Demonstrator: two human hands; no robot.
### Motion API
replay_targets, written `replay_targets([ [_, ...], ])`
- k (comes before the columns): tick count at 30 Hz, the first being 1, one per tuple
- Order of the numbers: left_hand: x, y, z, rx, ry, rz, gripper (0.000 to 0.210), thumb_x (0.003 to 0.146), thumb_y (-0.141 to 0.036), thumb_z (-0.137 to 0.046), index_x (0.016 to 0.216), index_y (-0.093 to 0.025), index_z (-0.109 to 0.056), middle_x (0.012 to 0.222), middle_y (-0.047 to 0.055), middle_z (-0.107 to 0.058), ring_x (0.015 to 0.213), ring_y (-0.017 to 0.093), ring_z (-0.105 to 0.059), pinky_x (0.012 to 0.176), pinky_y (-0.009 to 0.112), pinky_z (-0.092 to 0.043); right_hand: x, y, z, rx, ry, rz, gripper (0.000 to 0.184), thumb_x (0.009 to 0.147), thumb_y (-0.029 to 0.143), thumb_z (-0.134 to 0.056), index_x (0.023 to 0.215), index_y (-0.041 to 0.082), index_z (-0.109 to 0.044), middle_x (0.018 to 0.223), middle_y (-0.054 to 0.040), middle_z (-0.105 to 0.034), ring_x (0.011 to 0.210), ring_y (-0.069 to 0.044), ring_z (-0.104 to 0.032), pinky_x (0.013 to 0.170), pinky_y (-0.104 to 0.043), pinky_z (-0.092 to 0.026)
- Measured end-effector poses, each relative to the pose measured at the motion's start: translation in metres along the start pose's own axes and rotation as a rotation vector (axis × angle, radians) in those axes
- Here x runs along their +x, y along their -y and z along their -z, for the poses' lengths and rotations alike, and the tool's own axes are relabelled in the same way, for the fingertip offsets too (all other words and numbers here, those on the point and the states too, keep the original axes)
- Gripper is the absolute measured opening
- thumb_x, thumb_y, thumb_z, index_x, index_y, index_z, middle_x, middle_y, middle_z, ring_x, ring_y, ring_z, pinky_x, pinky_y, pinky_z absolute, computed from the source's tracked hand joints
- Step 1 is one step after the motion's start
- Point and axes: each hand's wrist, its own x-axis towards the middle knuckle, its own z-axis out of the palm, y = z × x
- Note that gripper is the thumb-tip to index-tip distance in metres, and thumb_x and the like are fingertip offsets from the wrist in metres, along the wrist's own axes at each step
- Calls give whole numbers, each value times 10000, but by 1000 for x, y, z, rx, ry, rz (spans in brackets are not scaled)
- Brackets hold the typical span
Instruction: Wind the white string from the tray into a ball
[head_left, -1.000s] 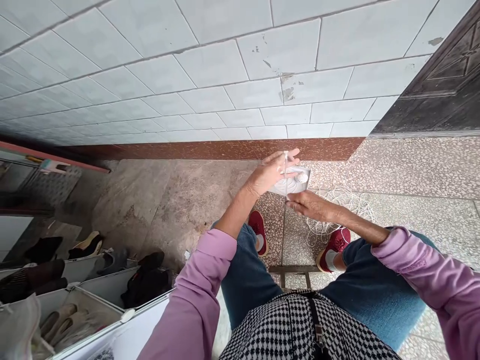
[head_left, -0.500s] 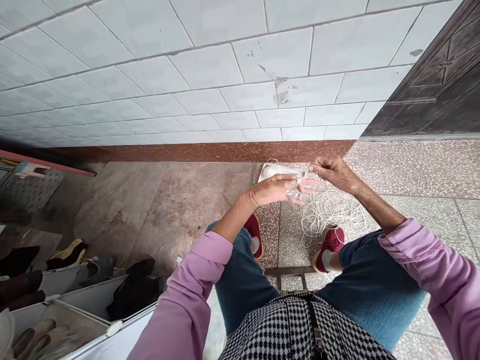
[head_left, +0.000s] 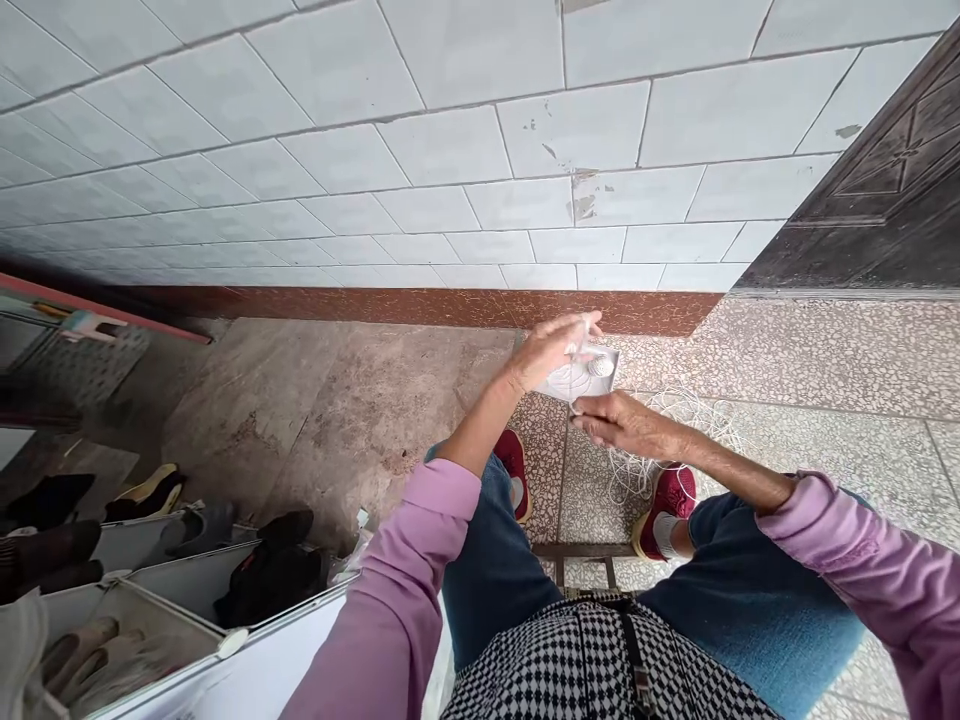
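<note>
My left hand (head_left: 556, 348) is raised over the floor with white cord (head_left: 576, 340) looped around its fingers, which partly hide the loops. Just below and to the right, my right hand (head_left: 619, 422) pinches a strand of that cord, stretched between the two hands. Under them lies a shallow white box (head_left: 613, 372) holding a small wound ball of cord (head_left: 600, 366) and more coiled cord. A loose tangle of white cord (head_left: 686, 410) spreads on the floor behind my right wrist.
A tiled wall (head_left: 420, 210) with a brown base strip rises in front. To the left stands an open shoe rack (head_left: 232, 645) with shoes in its compartments. My red shoes (head_left: 671, 500) flank a low wooden bar. A dark door (head_left: 892, 180) is at right.
My right hand has moved down and toward me, from beside the left hand to below it. My left hand has risen and turned. The view has shifted slightly.
</note>
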Motion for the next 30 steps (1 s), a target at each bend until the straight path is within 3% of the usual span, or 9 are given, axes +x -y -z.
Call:
replay_targets([
  [4,-5,16,-7,184,184,158,474,863,-650,-869,1046,-213,-850,1241,116,-802,1286,311,-695,1103,468,-551,-3,1,51,-50,-306,71,434,1082,551,-604,838,195,-646,721,13,-559,618,-114,-437,594,-286,-353],
  [6,-8,17,-10,97,255,214,463,855,-640,-885,1049,-221,-846,1295,147,-789,1295,308,-703,1072,480,-576,-4,-10,76,-71,-420,66,472,1027,592,-680,774,199,-623,694,22,-521,622,-111,-412,597,-295,-340],
  [9,-9,10,-14,-99,325,258,412,813,-597,-934,995,-242,-832,1424,169,-750,1373,370,-688,1054,549,-599,-3,-32,96,-45,-477,43,507,967,638,-737,740,206,-597,661,32,-492,624,-111,-405,595,-298,-341],
  [12,-9,-4,-16,-222,340,233,458,765,-614,-957,1009,-255,-811,1530,151,-703,1447,442,-641,1082,637,-578,2,-50,93,13,-470,12,531,967,680,-703,745,210,-594,627,34,-501,601,-112,-435,573,-284,-352],
  [16,-7,-23,-12,-276,185,30,501,747,-673,-944,968,-261,-765,1613,69,-651,1520,446,-575,1170,661,-515,13,-60,67,35,-384,-77,536,991,683,-644,774,193,-636,627,15,-564,553,-111,-494,552,-270,-383],
  [20,-4,-26,-5,-236,47,-59,465,779,-654,-932,1000,-278,-769,1619,43,-643,1544,428,-546,1219,659,-467,18,-44,25,9,-134,-159,338,1074,435,-586,968,147,-726,688,-2,-631,555,-114,-541,582,-274,-423],
  [24,-3,-11,-1,18,32,-15,457,853,-679,-860,1024,-257,-821,1628,103,-621,1519,405,-556,1163,570,-518,14,-17,-2,26,53,-91,272,1091,333,-570,914,164,-687,694,1,-636,603,-114,-549,613,-268,-437],
  [27,-5,-1,-2,312,93,-8,489,887,-692,-813,1014,-220,-848,1400,127,-744,1340,334,-660,1096,448,-531,7,-7,12,95,1,-36,331,1082,435,-613,874,183,-662,667,27,-583,585,-111,-516,574,-257,-418],
  [30,-8,3,-2,447,212,21,497,918,-663,-787,1023,-181,-850,1069,91,-792,1057,253,-711,998,391,-532,-1,-8,48,75,-202,14,408,1038,563,-685,881,186,-698,662,40,-540,575,-105,-465,547,-259,-368],
])
